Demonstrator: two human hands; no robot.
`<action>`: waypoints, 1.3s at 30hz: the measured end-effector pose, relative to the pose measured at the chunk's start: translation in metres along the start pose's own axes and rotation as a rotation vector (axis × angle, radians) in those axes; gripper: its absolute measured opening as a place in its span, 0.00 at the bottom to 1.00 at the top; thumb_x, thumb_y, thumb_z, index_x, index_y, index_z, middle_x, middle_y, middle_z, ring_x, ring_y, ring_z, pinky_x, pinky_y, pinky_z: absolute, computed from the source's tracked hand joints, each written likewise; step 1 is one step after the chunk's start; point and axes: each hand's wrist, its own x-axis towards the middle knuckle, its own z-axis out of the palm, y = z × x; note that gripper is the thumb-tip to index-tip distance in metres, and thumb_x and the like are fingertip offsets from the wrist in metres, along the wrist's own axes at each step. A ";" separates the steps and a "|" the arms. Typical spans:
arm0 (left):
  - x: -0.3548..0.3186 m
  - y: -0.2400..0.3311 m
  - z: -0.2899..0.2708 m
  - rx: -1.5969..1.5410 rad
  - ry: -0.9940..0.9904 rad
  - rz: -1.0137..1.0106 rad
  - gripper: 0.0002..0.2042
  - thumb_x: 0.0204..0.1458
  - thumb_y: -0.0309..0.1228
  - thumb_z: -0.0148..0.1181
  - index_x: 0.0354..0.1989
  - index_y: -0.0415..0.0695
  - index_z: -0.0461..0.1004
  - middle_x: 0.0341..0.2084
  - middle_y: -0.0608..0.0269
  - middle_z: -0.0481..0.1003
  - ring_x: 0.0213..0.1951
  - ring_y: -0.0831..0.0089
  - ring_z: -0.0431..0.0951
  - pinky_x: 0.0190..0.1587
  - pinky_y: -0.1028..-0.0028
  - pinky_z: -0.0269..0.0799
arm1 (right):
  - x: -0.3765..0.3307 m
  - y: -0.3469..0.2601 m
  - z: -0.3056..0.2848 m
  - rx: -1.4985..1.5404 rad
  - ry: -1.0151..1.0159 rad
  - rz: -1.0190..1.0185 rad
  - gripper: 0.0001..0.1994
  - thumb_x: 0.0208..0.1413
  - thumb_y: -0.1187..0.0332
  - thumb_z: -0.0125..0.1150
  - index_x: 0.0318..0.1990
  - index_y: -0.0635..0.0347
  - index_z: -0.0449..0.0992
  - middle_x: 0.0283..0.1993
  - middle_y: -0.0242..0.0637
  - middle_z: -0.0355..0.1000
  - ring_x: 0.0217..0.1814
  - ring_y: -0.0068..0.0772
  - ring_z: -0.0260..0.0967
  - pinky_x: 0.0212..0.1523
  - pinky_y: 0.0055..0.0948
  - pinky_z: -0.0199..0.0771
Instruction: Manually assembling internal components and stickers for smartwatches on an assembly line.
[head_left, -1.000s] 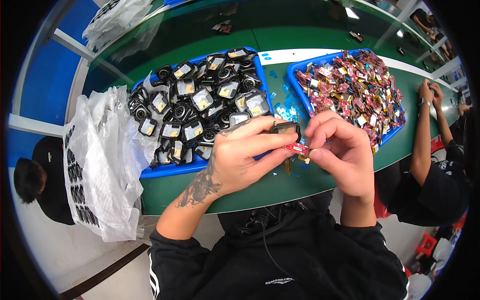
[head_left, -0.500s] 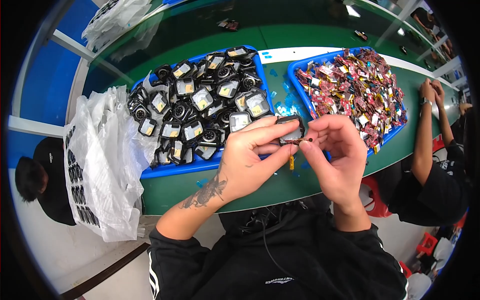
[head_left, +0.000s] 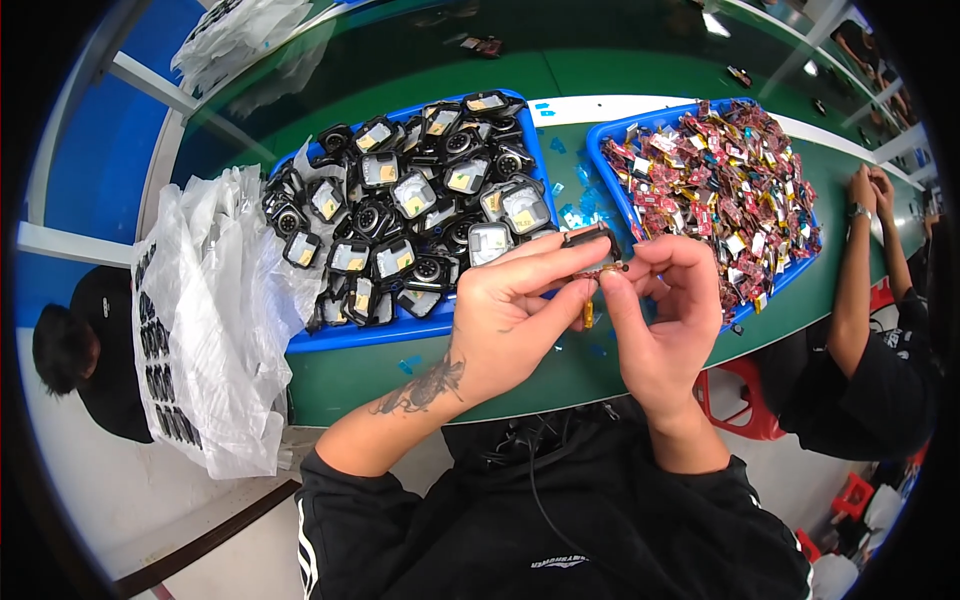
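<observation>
Between the fingers of my left hand (head_left: 500, 325) is a black smartwatch case (head_left: 586, 237), tilted so that its edge shows. My right hand (head_left: 668, 345) pinches a small reddish circuit board (head_left: 606, 270) close against the near side of the case. A yellow flex strip (head_left: 589, 313) hangs from this board. My left thumb also touches the board, and fingers partly hide both parts. Just to the left lie many similar watch cases (head_left: 410, 195), some with pale panels up, in a blue tray (head_left: 540, 150). Right of my hands, red circuit boards (head_left: 720, 205) fill another blue tray (head_left: 612, 188).
White plastic sheeting (head_left: 225, 310) with black parts drapes over the table's left end. Blue film scraps (head_left: 580, 215) lie between the trays on the green table (head_left: 350, 395). At the right, another person's arms (head_left: 850, 270) reach over the table; a person (head_left: 100, 350) is at far left.
The watch case has tipped so its edge faces up, where its pale panel showed before. My right hand and the circuit board have shifted slightly upward, still close to the case.
</observation>
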 end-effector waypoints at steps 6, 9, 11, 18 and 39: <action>0.000 0.009 0.000 -0.047 0.012 0.001 0.20 0.54 0.13 0.52 0.57 0.34 0.68 0.53 0.48 0.70 0.43 0.71 0.78 0.32 0.78 0.81 | 0.004 -0.005 0.006 0.093 -0.058 0.159 0.20 0.50 0.82 0.62 0.52 0.64 0.67 0.41 0.33 0.67 0.38 0.17 0.66 0.33 0.15 0.69; -0.002 0.016 -0.002 -0.163 0.050 -0.057 0.25 0.55 0.13 0.50 0.64 0.37 0.59 0.56 0.47 0.69 0.45 0.72 0.77 0.33 0.80 0.79 | 0.009 -0.006 0.010 0.017 -0.117 0.032 0.21 0.50 0.83 0.61 0.53 0.65 0.66 0.42 0.34 0.67 0.38 0.17 0.66 0.34 0.15 0.70; 0.003 0.020 -0.003 -0.201 -0.019 -0.060 0.30 0.57 0.18 0.49 0.69 0.43 0.50 0.59 0.52 0.66 0.51 0.72 0.75 0.40 0.79 0.77 | 0.016 -0.002 0.007 0.044 -0.105 -0.038 0.23 0.50 0.84 0.60 0.54 0.66 0.65 0.41 0.33 0.67 0.37 0.17 0.66 0.34 0.15 0.69; 0.029 0.043 -0.084 1.645 0.509 0.327 0.13 0.48 0.32 0.61 0.43 0.44 0.75 0.41 0.58 0.72 0.44 0.58 0.69 0.44 0.60 0.69 | 0.218 0.037 -0.003 -0.153 -0.403 0.374 0.27 0.41 0.79 0.69 0.52 0.66 0.67 0.22 0.28 0.66 0.23 0.18 0.62 0.23 0.20 0.61; 0.025 0.052 -0.073 0.095 0.300 0.119 0.07 0.58 0.22 0.53 0.44 0.38 0.68 0.35 0.63 0.72 0.33 0.74 0.77 0.38 0.74 0.78 | 0.222 0.040 -0.074 -0.767 -0.825 -0.027 0.09 0.49 0.66 0.65 0.30 0.64 0.78 0.24 0.38 0.74 0.27 0.30 0.73 0.32 0.31 0.71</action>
